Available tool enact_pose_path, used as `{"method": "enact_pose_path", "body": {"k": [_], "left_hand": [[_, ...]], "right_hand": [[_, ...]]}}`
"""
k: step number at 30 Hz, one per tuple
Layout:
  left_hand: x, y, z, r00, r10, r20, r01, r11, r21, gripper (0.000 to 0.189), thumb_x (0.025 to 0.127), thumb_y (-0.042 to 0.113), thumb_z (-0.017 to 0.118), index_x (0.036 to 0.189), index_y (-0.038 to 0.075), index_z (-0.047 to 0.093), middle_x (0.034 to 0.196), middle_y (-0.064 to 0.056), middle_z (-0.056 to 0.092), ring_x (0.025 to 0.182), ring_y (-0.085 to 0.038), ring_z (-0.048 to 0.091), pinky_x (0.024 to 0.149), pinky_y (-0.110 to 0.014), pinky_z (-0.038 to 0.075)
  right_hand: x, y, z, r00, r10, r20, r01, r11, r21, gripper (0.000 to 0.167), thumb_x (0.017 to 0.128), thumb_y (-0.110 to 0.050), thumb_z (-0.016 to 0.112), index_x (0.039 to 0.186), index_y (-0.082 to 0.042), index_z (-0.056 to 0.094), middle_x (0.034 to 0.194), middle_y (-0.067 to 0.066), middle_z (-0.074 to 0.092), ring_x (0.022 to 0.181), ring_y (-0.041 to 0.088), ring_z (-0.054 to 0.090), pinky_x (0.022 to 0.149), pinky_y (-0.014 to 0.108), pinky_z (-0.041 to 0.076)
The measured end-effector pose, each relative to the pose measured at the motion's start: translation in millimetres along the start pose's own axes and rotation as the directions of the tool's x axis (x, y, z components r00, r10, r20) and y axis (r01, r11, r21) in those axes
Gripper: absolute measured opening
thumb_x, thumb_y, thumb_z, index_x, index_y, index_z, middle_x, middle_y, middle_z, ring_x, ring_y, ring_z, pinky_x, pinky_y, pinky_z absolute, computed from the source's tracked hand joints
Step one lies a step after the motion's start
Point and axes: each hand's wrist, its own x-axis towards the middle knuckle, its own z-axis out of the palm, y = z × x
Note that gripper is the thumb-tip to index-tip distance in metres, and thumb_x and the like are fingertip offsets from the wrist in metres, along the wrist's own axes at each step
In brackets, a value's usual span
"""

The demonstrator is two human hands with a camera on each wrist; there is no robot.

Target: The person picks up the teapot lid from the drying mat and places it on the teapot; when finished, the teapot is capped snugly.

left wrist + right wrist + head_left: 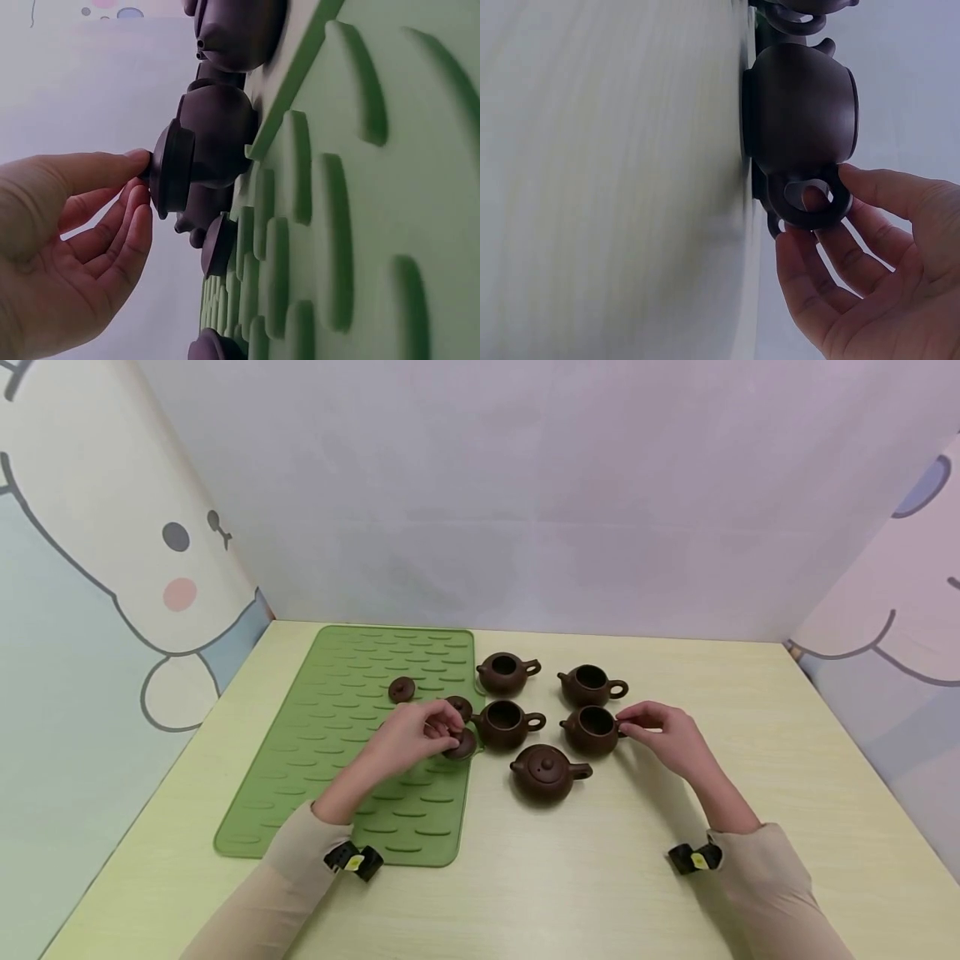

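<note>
My left hand (408, 737) pinches a dark brown teapot lid (174, 169) by its knob, raised over the right edge of the green mat (345, 693). With thumb and fingers, my right hand (671, 739) grips the ring handle of an open brown teapot (802, 112), whose spout points left in the head view. Two more lids, one farther back (402, 688) and one near my left fingers (460, 705), lie on the mat. Close by, a lidded teapot (542, 774) stands in front of the others.
Three other lidless teapots stand right of the mat: one at the back left (502, 674), one at the back right (587, 686) and one just beside the held lid (502, 731). Pale wooden tabletop (600, 877) surrounds them, with a white wall panel (525, 527) behind.
</note>
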Motion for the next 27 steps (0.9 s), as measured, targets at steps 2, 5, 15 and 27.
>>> {"method": "enact_pose_path", "body": {"k": [2, 5, 15, 27], "left_hand": [[2.4, 2.3, 0.1, 1.0, 0.017, 0.0, -0.017, 1.0, 0.001, 0.015, 0.088, 0.007, 0.075, 0.102, 0.011, 0.068, 0.095, -0.003, 0.072, 0.086, -0.011, 0.066, 0.075, -0.023, 0.057], [6.3, 6.7, 0.5, 0.999, 0.037, 0.002, -0.037, 0.999, -0.003, 0.016, 0.088, 0.007, 0.074, 0.103, 0.01, 0.069, 0.096, -0.003, 0.072, 0.086, -0.012, 0.066, 0.075, -0.023, 0.057], [21.3, 23.5, 4.7, 0.995, 0.097, 0.005, -0.097, 0.995, -0.008, 0.016, 0.089, 0.008, 0.073, 0.105, 0.008, 0.069, 0.099, -0.005, 0.072, 0.086, -0.012, 0.067, 0.075, -0.022, 0.057], [42.4, 43.8, 18.9, 0.992, 0.125, 0.0, -0.125, 0.992, 0.002, 0.017, 0.089, 0.01, 0.074, 0.105, 0.01, 0.069, 0.099, -0.004, 0.072, 0.087, -0.012, 0.066, 0.075, -0.02, 0.056]], "right_hand": [[-0.3, 0.1, -0.1, 1.0, 0.001, 0.0, -0.001, 1.0, 0.003, 0.022, 0.095, -0.021, 0.068, 0.111, -0.006, 0.073, 0.106, 0.013, 0.075, 0.09, -0.011, 0.057, 0.079, 0.015, 0.046], [-0.6, 0.1, -0.4, 1.0, 0.002, 0.002, -0.002, 1.0, 0.006, 0.022, 0.095, -0.021, 0.068, 0.111, -0.006, 0.072, 0.107, 0.014, 0.075, 0.089, -0.012, 0.057, 0.079, 0.015, 0.046], [-0.3, 0.6, 0.0, 1.0, 0.003, 0.009, -0.004, 1.0, 0.018, 0.023, 0.096, -0.022, 0.068, 0.112, -0.006, 0.072, 0.107, 0.013, 0.075, 0.088, -0.012, 0.057, 0.079, 0.016, 0.045], [0.3, 1.0, 0.4, 1.0, 0.014, 0.015, -0.014, 1.0, 0.019, 0.024, 0.096, -0.023, 0.067, 0.112, -0.007, 0.072, 0.107, 0.012, 0.075, 0.09, -0.011, 0.057, 0.08, 0.016, 0.045]]}}
